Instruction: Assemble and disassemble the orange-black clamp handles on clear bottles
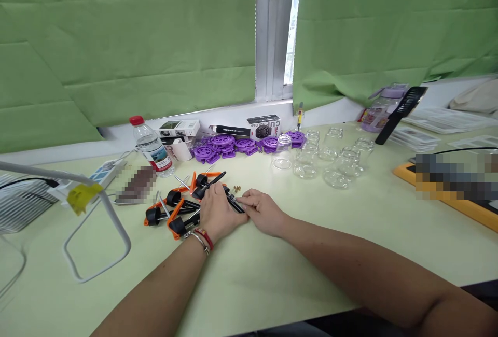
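Fingers of my left hand [218, 213] are wrapped round a black rod-like part [234, 204] at the middle of the table. My right hand [265, 211] pinches at the near end of the same part, close to my left thumb; whether a small piece sits between its fingertips is too small to tell. Several black and orange assemblies with metal rods [177, 225] lie to the left of my left hand, partly hidden behind it. Just beyond the hands is a little group of brass-coloured pieces [237, 188].
Purple plastic parts [246, 145] line the back below the window, beside boxes [179, 128] and a red-capped water bottle [154, 151]. Clear glass jars [337, 175] stand right of centre. A black comb [400, 114] and an orange-edged object [447, 199] are farther right; a white metal frame [124, 238] is at left.
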Action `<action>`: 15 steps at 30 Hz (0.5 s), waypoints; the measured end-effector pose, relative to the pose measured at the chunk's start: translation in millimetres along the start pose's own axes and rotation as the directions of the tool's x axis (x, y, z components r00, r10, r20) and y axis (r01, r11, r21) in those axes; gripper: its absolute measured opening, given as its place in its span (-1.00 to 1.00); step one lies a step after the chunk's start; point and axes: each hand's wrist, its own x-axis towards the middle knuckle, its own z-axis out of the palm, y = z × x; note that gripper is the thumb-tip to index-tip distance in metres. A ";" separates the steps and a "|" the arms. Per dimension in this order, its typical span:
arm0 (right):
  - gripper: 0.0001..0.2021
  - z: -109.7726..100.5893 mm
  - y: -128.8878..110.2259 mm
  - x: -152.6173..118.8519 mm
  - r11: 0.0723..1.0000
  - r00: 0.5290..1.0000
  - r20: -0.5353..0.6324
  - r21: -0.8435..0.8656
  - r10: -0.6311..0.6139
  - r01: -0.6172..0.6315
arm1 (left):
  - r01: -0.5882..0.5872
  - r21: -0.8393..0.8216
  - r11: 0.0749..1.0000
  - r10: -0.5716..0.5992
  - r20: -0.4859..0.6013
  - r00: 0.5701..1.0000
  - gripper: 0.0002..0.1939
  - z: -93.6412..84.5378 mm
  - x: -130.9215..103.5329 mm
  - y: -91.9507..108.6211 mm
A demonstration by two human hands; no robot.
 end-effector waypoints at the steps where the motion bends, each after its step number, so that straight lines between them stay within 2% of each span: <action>1: -0.68 -0.1 -0.4 0.1 1.000 1.000 -0.009 0.002 -0.001 0.001 | 0.000 0.000 1.000 0.000 0.000 1.000 -0.29 -0.2 0.0 0.2; 11: -0.66 0.7 1.7 -0.3 0.998 0.998 -0.008 -0.002 -0.066 0.066 | -0.013 0.017 1.000 0.014 -0.012 1.000 -0.36 0.0 -0.5 0.3; 15: -0.66 -1.0 -1.6 -0.3 0.999 0.999 -0.009 0.000 -0.038 0.038 | -0.021 0.016 1.000 0.021 -0.023 1.000 -0.36 0.3 -0.2 0.1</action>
